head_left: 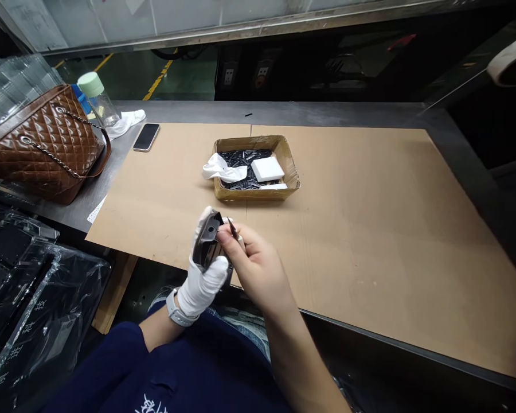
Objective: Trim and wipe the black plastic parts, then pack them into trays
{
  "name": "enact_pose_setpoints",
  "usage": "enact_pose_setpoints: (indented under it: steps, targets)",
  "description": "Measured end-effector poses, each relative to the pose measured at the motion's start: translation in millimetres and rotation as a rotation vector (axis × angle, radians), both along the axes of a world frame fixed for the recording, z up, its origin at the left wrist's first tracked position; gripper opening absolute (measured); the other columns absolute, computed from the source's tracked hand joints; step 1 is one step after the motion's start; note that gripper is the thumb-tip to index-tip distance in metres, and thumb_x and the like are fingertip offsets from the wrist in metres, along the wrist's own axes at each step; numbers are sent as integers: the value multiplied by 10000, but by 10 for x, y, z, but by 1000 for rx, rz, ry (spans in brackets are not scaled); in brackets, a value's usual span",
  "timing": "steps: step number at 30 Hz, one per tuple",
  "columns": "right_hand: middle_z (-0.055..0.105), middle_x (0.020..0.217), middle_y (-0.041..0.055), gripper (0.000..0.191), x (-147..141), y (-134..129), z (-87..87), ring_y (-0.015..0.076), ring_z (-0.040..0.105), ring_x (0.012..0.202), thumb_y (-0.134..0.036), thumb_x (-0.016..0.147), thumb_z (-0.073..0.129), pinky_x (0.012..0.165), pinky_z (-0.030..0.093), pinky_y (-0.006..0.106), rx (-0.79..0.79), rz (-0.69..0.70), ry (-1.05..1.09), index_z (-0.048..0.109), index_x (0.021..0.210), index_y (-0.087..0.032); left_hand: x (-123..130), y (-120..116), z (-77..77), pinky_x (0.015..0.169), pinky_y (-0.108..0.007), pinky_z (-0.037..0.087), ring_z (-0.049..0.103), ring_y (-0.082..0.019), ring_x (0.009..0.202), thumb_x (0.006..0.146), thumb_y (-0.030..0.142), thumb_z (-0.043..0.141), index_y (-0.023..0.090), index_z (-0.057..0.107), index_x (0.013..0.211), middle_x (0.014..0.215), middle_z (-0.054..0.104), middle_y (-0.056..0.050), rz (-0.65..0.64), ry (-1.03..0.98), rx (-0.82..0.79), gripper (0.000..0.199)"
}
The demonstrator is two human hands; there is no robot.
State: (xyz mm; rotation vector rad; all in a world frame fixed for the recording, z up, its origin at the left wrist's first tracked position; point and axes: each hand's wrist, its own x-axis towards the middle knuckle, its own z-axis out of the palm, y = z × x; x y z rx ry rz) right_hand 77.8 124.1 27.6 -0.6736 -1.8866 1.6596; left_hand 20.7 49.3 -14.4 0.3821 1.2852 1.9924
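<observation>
My left hand (pixel 203 281), in a white fabric glove, is shut around a dark moulded part (pixel 208 244) with a round hole near its upper end. My right hand (pixel 258 267) is bare. Its thumb and forefinger pinch a thin dark sliver (pixel 233 229) right at that part's upper edge. Ahead of my hands, on a sheet of brown cardboard (pixel 348 229), stands a shallow cardboard tray (pixel 256 194). It holds many small black pieces (pixel 241 158), a white foam block (pixel 267 169) and a crumpled white cloth (pixel 223 170).
A quilted brown handbag (pixel 40 146) and a green-capped bottle (pixel 98 100) stand at the far left of the steel table (pixel 284 113). A smartphone (pixel 146 137) lies beside them. Black trays in plastic wrap (pixel 34 304) are stacked below left.
</observation>
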Motion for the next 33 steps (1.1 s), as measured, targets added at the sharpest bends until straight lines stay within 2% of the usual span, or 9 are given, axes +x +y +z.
enact_pose_setpoints:
  steps: [4, 8, 12, 15, 18, 21, 23, 26, 33]
  targets:
    - [504, 565, -20, 314, -52, -13, 27, 106, 473, 536, -440, 823, 563, 492, 401, 211, -40, -26, 33, 568, 649, -179, -44, 22, -80, 1119, -340, 324, 416, -275, 1303, 731, 465, 685, 226, 457, 1323, 1343, 513, -81, 15, 202, 66, 679]
    - [541, 566, -19, 252, -6, 77, -84, 103, 459, 504, -417, 758, 626, 473, 366, 217, 49, -284, -33, 631, 681, -178, -73, 42, -55, 1076, -380, 373, 535, -236, 1181, 754, 486, 655, 291, 388, 1365, 1283, 556, -56, 32, -30, 133, 695]
    - [566, 575, -9, 277, 126, 418, -439, 126, 475, 520, -457, 719, 631, 492, 345, 244, 191, -452, -305, 671, 737, -184, -286, 46, 16, 924, -349, 487, 616, -185, 971, 762, 647, 535, 269, 518, 1254, 1128, 618, -52, 12, -384, 254, 621]
    - [553, 541, 6, 309, 236, 690, -762, 161, 489, 535, -481, 736, 566, 512, 345, 278, 306, -433, -529, 658, 704, -188, -516, 21, -47, 669, -214, 521, 574, -77, 655, 827, 545, 523, 223, 622, 1077, 820, 622, -11, 26, -452, 249, 419]
    - [661, 757, 82, 387, 298, 845, -980, 242, 577, 743, -536, 721, 540, 646, 426, 348, 389, -377, -567, 672, 813, -184, -660, -8, -147, 524, -182, 484, 504, -62, 506, 829, 452, 570, 182, 660, 949, 659, 574, 10, 21, -307, 57, 309]
    - [661, 1008, 133, 496, 289, 933, -1043, 291, 565, 975, -617, 691, 557, 833, 426, 420, 489, -427, -485, 664, 902, -182, -744, -38, -176, 710, -239, 528, 629, -132, 741, 759, 428, 663, 184, 670, 948, 837, 671, -25, 72, 33, -87, 309]
    - [669, 996, 117, 475, 239, 1008, -1019, 287, 559, 999, -642, 760, 479, 912, 378, 466, 565, -479, -463, 663, 745, -204, -813, -67, -175, 749, -254, 519, 636, -153, 782, 720, 392, 704, 176, 680, 869, 842, 687, -25, 68, 374, -196, 263]
    - [674, 963, 85, 547, 86, 1160, -934, 293, 533, 1031, -616, 855, 357, 982, 256, 556, 669, -478, -539, 661, 614, -230, -928, -119, -209, 610, -228, 487, 570, -113, 596, 742, 370, 680, 173, 647, 709, 662, 628, 4, 73, 764, -279, 202]
    - [614, 1031, 131, 369, -674, 1349, -741, 299, 510, 1014, -479, 821, 545, 920, 329, 485, 898, -391, -435, 653, 1043, -205, -1010, -192, -311, 551, -223, 435, 481, -90, 512, 802, 318, 626, 202, 653, 724, 584, 545, 23, 67, 1030, -244, 143]
